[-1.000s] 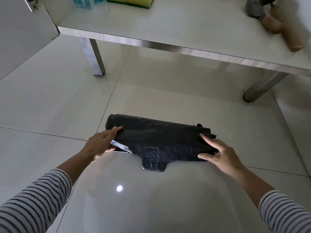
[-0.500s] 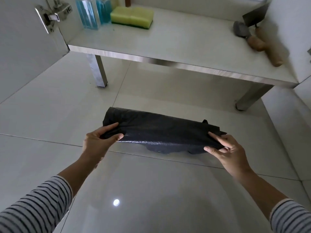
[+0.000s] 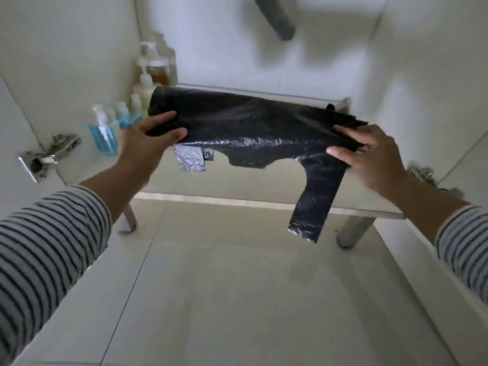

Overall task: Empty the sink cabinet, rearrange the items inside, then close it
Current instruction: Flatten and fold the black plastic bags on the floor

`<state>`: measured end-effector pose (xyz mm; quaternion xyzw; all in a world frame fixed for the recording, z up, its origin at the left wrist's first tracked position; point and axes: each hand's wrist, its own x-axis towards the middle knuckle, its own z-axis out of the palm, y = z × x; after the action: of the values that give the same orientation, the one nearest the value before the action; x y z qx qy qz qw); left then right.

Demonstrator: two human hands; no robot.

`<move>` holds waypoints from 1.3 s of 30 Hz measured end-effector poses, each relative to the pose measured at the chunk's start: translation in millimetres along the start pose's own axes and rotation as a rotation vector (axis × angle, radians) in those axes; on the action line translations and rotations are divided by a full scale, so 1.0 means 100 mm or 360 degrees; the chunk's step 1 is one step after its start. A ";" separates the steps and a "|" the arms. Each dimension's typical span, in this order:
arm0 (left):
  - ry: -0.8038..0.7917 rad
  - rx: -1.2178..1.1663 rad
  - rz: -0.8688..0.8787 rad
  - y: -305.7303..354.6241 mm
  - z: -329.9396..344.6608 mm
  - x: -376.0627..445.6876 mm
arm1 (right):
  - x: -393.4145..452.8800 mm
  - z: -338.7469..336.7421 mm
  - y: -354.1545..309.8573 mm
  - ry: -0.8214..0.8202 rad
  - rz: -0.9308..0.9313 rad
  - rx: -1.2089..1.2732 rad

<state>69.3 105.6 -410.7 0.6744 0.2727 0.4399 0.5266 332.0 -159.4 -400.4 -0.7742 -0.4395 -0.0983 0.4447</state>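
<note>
Black bag roll is hanging mid-frame before the open cabinet shelf. Left hand and right hand are pinching its ends, fingers curled around plastic. Light, limp, probably slick; loose tail is dangling lower right, so supporting both ends suits.

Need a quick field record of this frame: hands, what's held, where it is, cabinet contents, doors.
left hand: grips left end of black plastic bag roll
right hand: grips right end of roll
roll: held in the air in front of cabinet shelf, loose strip hanging
shelf contents: pump bottles along left wall
drain pipe: overhead
doors: open, hinge visible
</note>
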 end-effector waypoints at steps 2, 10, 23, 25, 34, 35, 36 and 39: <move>0.0040 -0.0003 0.0085 0.12 0.18 0.45 | 0.54 -0.05 0.04 0.0078 -0.0045 -0.0089; 0.0055 0.0031 0.0023 -0.14 0.62 1.18 | 1.32 0.16 0.46 0.0207 -0.0064 -0.0116; -0.0104 0.0784 -0.0212 -1.07 0.45 0.51 | 0.20 0.88 1.09 -0.0250 0.0253 -0.0321; -0.0103 0.0916 -0.0183 -1.08 0.44 0.46 | 0.17 0.94 1.11 -0.0207 0.0256 -0.0407; -0.0246 0.1411 -0.0107 -1.15 0.52 0.42 | 0.08 0.96 0.98 -0.0408 0.0456 -0.0799; -0.0263 0.1419 -0.0109 -1.14 0.52 0.42 | 0.09 0.96 0.98 -0.0437 0.0476 -0.0793; -0.0285 0.1427 -0.0110 -1.13 0.52 0.42 | 0.11 0.95 0.99 -0.0454 0.0488 -0.0799; -0.0356 0.1488 -0.0129 -1.05 0.51 0.42 | 0.16 0.89 0.91 -0.0484 0.0423 -0.0872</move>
<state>143.5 147.4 -500.8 0.8709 0.4089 0.1740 0.2097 389.9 -101.0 -498.8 -0.9212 -0.3534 -0.0374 0.1584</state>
